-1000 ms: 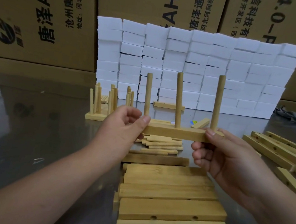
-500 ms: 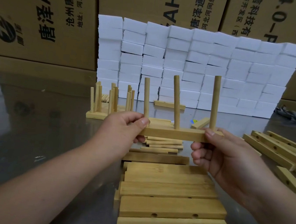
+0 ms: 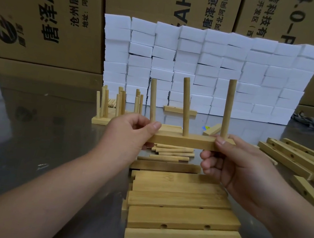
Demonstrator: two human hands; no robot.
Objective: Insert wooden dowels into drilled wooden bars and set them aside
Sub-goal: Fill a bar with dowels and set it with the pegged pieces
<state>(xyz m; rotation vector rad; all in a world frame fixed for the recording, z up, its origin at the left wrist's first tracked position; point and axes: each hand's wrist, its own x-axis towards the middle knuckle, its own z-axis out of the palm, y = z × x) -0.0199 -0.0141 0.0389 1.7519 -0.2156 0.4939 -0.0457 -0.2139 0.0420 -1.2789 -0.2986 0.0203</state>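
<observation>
I hold a wooden bar (image 3: 185,140) level above the table with three dowels standing in it: a left dowel (image 3: 152,101), a middle dowel (image 3: 186,106) leaning left, and a right dowel (image 3: 228,107). My left hand (image 3: 129,135) pinches the bar's left end, thumb on its front face. My right hand (image 3: 230,165) pinches the right end, thumb on top. Loose dowels (image 3: 172,151) lie on the table under the bar. Finished bars with dowels (image 3: 115,104) stand at the back left.
Flat wooden bars (image 3: 182,204) lie in a row in front of me on the metal table (image 3: 34,135). Drilled bars (image 3: 293,158) are piled at the right. A wall of white foam blocks (image 3: 206,66) and cardboard boxes (image 3: 46,20) stand behind.
The bar has shifted slightly left and away from me. The middle dowel now leans left, where it stood straighter a second ago.
</observation>
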